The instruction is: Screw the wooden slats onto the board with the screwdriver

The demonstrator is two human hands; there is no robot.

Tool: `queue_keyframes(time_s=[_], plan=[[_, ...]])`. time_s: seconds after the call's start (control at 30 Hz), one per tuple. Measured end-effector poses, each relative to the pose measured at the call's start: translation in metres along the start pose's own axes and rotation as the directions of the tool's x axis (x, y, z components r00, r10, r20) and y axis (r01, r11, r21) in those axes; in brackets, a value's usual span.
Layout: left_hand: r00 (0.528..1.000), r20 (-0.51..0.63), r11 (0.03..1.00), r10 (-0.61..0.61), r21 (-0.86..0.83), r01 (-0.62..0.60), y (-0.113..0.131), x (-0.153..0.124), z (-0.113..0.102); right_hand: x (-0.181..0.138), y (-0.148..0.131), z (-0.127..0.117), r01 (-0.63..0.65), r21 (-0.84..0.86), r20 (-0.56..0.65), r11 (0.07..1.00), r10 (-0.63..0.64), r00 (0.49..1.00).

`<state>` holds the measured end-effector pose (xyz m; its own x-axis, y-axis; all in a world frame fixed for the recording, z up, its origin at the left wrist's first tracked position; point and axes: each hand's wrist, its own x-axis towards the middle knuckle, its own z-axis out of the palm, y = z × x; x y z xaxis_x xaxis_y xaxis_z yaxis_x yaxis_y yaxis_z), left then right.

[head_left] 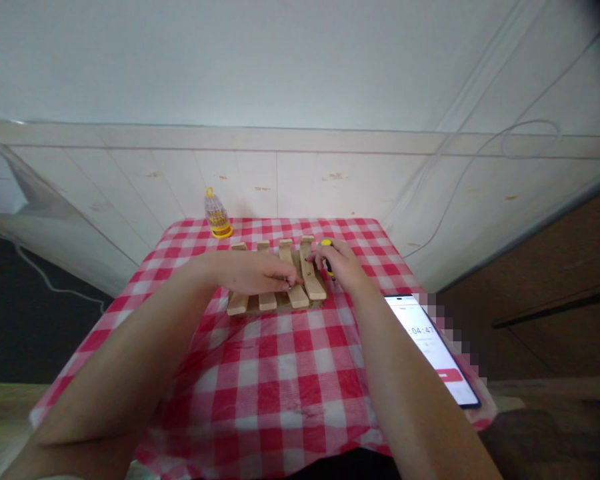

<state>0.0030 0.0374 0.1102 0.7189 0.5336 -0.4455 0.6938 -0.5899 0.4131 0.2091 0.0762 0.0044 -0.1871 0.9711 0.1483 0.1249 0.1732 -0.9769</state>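
In the head view, a wooden slatted piece (pixel 267 301) lies on the table, its several slats having raised blocks at the far ends. My left hand (pixel 245 272) reaches across the slats. Its thumb and forefinger are pinched together over the third slat, by a tiny shiny spot too small to name. My right hand (pixel 347 263) is closed around a yellow-and-black screwdriver (pixel 327 245), just right of the rightmost slat (pixel 313 287). The screwdriver's tip points down toward the cloth, and a finger rests near that slat. A small dark spot shows on the slat's face.
A red-and-white checked cloth (pixel 280 373) covers the table. Near the back left edge stands a clear container (pixel 217 215) with a yellow loop and base. A phone (pixel 430 353) showing a timer lies at the right edge, partly behind my right forearm. A wall (pixel 300 180) rises behind.
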Motion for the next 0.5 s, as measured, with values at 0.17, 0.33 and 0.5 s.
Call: queue_keyframes(time_s=[0.17,0.33,0.5], plan=[[1.000,-0.014,1.000,0.014,-0.002,-0.014,-0.0019,0.0027,0.0008,-0.0001,0.0005,0.0023,0.018,0.014,0.001,1.000,-0.018,1.000],[1.000,-0.007,1.000,0.004,-0.006,-0.004,0.0010,0.0016,0.0012,0.0016,0.0041,0.0025,0.028,0.035,0.008,0.999,-0.029,1.000],[0.995,-0.097,0.999,0.009,-0.035,-0.013,-0.0024,-0.0005,-0.0001,0.0016,0.0029,0.0034,0.026,0.070,0.021,0.997,-0.027,0.999]])
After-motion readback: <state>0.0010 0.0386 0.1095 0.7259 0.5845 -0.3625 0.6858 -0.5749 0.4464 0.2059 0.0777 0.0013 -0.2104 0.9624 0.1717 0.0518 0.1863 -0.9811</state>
